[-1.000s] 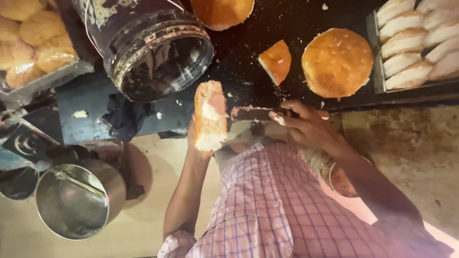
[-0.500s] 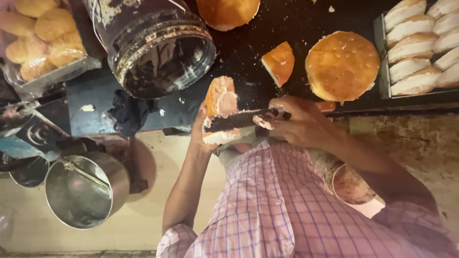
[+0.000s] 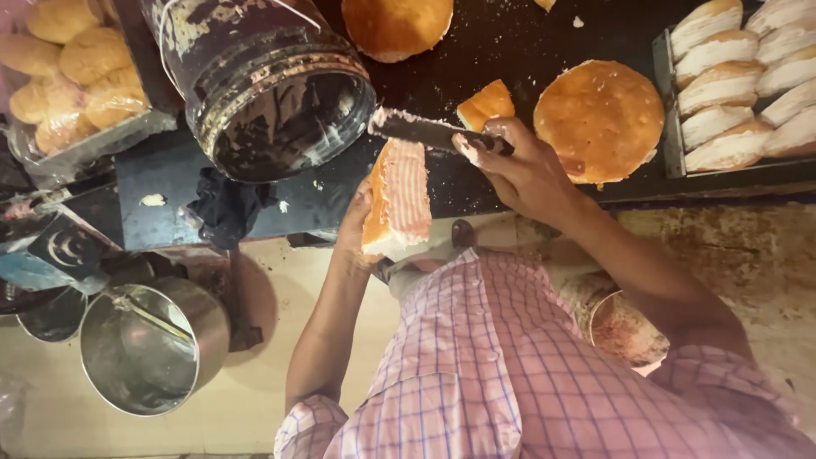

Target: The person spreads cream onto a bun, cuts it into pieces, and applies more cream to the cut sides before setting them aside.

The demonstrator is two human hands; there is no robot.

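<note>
Left hand (image 3: 355, 228) clamps bun half (image 3: 398, 197), face already spread pink; right hand (image 3: 529, 170) grips knife (image 3: 425, 130), tip at jar (image 3: 270, 85), 10 o'clock.

We see bun half (image 3: 398, 200): golden-orange crust, cut face pinkish-white with ridged streaks. Knife (image 3: 425, 130) dark, blade smeared pale pink-white. Our shirt (image 3: 476, 374): pink-and-white check with thin blue lines. Jar (image 3: 270, 85) near black, mouth rim smeared pinkish. Round bun (image 3: 602, 119) golden brown. Tabletop (image 3: 510, 42) black, white crumbs. Steel pot (image 3: 149, 348) silver-grey.
</note>
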